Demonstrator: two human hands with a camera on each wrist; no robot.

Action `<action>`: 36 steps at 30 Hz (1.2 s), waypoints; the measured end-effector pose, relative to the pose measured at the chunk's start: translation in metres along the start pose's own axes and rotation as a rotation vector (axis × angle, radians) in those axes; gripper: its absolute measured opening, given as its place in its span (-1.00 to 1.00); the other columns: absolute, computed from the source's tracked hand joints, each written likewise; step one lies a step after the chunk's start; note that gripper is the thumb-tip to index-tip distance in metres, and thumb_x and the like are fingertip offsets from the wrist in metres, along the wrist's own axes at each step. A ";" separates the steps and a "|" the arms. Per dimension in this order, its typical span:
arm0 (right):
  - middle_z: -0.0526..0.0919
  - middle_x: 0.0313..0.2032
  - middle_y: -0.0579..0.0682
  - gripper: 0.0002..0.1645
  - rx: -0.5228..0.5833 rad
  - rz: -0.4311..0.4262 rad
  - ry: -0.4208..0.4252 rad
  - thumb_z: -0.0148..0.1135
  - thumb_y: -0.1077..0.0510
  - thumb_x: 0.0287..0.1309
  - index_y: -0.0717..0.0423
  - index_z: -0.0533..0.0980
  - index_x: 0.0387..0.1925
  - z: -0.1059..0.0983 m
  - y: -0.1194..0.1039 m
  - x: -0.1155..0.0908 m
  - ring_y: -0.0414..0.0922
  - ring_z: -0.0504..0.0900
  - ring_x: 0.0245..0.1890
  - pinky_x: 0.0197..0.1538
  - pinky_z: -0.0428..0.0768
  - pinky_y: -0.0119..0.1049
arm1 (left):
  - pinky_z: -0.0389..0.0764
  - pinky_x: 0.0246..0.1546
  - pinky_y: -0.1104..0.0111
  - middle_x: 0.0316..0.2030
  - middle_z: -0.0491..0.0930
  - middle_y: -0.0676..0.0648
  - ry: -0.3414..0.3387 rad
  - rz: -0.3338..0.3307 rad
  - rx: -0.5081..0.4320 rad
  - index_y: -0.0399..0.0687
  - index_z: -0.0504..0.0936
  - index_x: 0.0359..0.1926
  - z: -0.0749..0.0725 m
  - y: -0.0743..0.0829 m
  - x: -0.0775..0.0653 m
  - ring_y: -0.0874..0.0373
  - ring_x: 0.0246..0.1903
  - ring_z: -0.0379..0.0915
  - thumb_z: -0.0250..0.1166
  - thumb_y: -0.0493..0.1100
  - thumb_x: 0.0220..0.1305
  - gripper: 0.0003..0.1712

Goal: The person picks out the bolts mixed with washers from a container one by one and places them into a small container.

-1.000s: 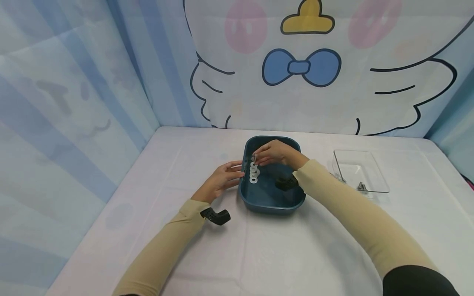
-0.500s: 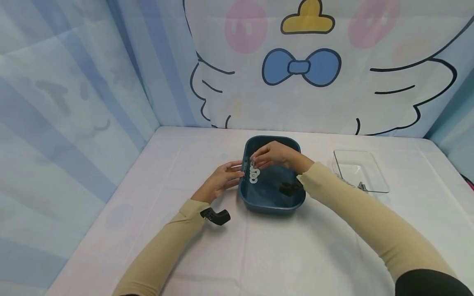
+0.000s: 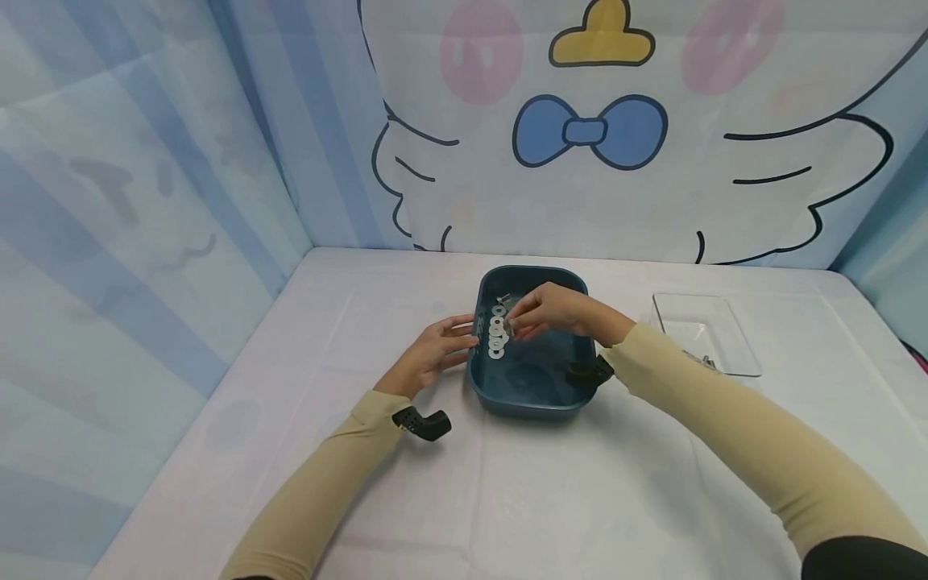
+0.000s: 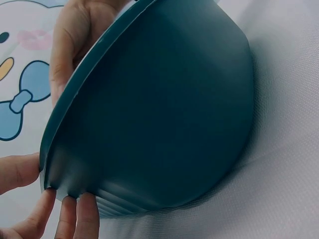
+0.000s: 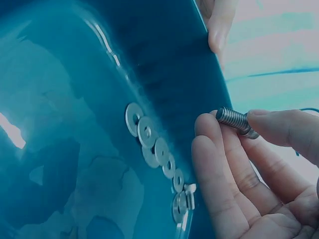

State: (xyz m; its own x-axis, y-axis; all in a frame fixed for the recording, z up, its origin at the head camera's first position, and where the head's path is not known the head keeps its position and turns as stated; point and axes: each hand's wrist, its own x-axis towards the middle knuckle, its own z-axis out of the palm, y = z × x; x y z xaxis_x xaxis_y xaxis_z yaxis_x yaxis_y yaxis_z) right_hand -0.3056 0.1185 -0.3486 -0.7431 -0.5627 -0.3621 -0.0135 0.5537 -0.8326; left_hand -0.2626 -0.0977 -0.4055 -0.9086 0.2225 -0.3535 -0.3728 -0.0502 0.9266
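Note:
A dark blue-green plastic basin (image 3: 532,395) stands on the table. Inside, along its left wall, several flat metal washers (image 5: 147,132) lie in an overlapping row. At the row's far end sits a small metal piece (image 5: 190,195). My right hand (image 3: 547,310) is over the basin just right of the washers, pinching a threaded bolt (image 5: 232,119) between thumb and fingers. My left hand (image 3: 438,350) touches the basin's left side. In the left wrist view its fingers (image 4: 67,219) reach fairly straight against the outer wall below the rim.
To the right of the basin stands a clear plastic box (image 3: 739,330) with a few metal bolts (image 3: 709,362) in it, partly covered by the right sleeve. A white cloth (image 3: 406,515) covers the table. A printed curtain (image 3: 348,161) hangs behind and at the left.
My right hand has drawn back from the washers' far end, toward the right and nearer. The small metal piece there now shows. My left hand stays where it was.

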 end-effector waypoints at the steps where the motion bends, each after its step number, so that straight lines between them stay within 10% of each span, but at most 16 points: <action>1: 0.65 -0.06 0.25 -0.62 -0.003 -0.002 -0.002 0.10 0.22 0.28 0.41 0.48 0.04 -0.001 0.001 -0.001 -0.14 0.69 -0.20 0.16 0.51 0.04 | 0.34 0.30 0.08 0.31 0.32 -0.19 -0.002 0.003 0.001 -0.11 0.29 0.32 0.000 0.000 0.000 -0.08 0.27 0.31 0.16 -0.35 0.27 -0.41; 36: 0.66 -0.07 0.18 -0.56 -0.077 0.016 -0.005 0.15 0.18 0.24 0.42 0.46 0.06 -0.031 0.021 -0.070 -0.13 0.66 -0.15 0.02 0.64 -0.21 | 0.37 0.28 0.09 0.29 0.35 -0.16 0.013 -0.004 0.011 -0.08 0.33 0.30 0.000 -0.001 0.000 -0.07 0.24 0.35 0.19 -0.33 0.25 -0.42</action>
State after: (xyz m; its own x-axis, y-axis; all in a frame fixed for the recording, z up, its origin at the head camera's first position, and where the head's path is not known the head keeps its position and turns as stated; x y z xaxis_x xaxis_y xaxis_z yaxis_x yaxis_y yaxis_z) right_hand -0.2750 0.1885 -0.3281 -0.7405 -0.5560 -0.3775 -0.0529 0.6081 -0.7921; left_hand -0.2619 -0.0980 -0.4062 -0.9095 0.2103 -0.3587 -0.3743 -0.0382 0.9265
